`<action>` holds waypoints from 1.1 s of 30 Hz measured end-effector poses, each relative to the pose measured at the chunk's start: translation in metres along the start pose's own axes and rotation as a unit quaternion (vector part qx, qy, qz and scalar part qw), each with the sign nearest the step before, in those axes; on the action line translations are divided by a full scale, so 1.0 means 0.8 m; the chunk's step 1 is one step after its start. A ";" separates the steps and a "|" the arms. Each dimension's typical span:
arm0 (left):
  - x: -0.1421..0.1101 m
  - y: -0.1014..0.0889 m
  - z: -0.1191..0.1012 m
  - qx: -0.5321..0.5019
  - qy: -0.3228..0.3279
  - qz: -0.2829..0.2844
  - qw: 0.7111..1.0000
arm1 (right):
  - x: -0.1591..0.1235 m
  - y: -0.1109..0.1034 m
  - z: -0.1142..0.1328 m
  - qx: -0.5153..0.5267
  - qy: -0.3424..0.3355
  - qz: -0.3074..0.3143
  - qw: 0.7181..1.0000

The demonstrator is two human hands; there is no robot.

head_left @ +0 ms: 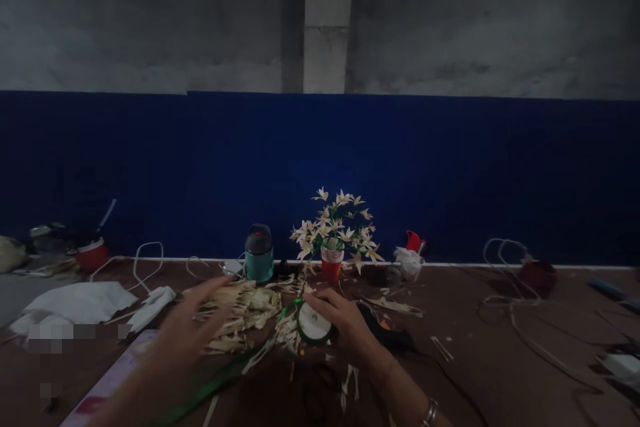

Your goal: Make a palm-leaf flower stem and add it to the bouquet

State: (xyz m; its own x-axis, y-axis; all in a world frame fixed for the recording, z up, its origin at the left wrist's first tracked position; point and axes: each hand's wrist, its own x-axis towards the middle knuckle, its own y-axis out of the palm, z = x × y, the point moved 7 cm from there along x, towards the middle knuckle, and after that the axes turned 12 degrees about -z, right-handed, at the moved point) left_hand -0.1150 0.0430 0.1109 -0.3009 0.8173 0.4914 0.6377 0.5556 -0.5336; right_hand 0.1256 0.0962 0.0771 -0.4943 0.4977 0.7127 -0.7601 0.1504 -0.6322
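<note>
My right hand (345, 323) rests on a roll of green ribbon tape (313, 325) lying on the brown floor, fingers curled over its rim. A loose green ribbon end (287, 307) runs from the roll. My left hand (187, 327) is blurred, fingers stretched out over a pile of pale dried leaf strips (245, 313). Behind the pile, a red paper cup (331, 265) holds a bunch of cream handmade flowers (337, 227) on green stems.
A teal flask with a dark lid (259, 253) stands near the blue wall. White cloth (80, 303) and a red bowl (93, 255) lie left. White wires (505, 260), a dark red container (537, 277) and a black tool (387, 337) lie right.
</note>
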 end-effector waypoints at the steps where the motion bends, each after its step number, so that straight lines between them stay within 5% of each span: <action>1: 0.009 0.041 -0.011 -0.050 -0.010 0.060 0.997 | -0.002 0.000 -0.001 -0.004 0.001 0.003 1.000; 5: 0.001 0.188 -0.048 -0.278 -0.103 0.296 0.908 | -0.011 0.001 -0.026 0.052 0.071 -0.044 0.995; 7: -0.005 0.221 -0.047 -0.337 -0.161 0.299 0.878 | -0.018 0.000 -0.055 0.143 0.174 -0.119 0.967; 9: -0.004 0.229 -0.038 -0.367 -0.195 0.235 0.879 | -0.030 0.009 -0.085 0.275 0.303 -0.172 0.896; 12: -0.002 0.223 -0.028 -0.355 -0.185 0.158 0.903 | -0.040 0.036 -0.098 0.434 0.423 -0.163 0.779; 14: -0.001 0.220 -0.028 -0.323 -0.154 0.153 0.921 | -0.041 0.041 -0.095 0.454 0.446 -0.164 0.753; 19: 0.014 0.200 -0.023 -0.217 -0.089 0.155 0.960 | -0.044 0.037 -0.099 0.435 0.472 -0.167 0.749; 24: 0.043 0.146 0.002 -0.122 -0.082 0.123 0.981 | -0.055 0.013 -0.124 0.377 0.492 -0.206 0.757; 28: 0.060 0.095 0.039 -0.064 -0.093 0.100 0.989 | -0.055 -0.009 -0.125 0.345 0.468 -0.197 0.789; 33: 0.072 0.013 0.112 0.002 -0.180 0.021 0.983 | -0.061 -0.032 -0.135 0.337 0.461 -0.222 0.790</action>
State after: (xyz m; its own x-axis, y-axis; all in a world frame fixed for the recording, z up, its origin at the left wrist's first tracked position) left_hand -0.1894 0.1098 0.0722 -0.5058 0.8407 0.1932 0.6525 0.5194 -0.5518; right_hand 0.2148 0.1604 0.0262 0.1668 0.9811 0.0980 -0.9777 0.1517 0.1450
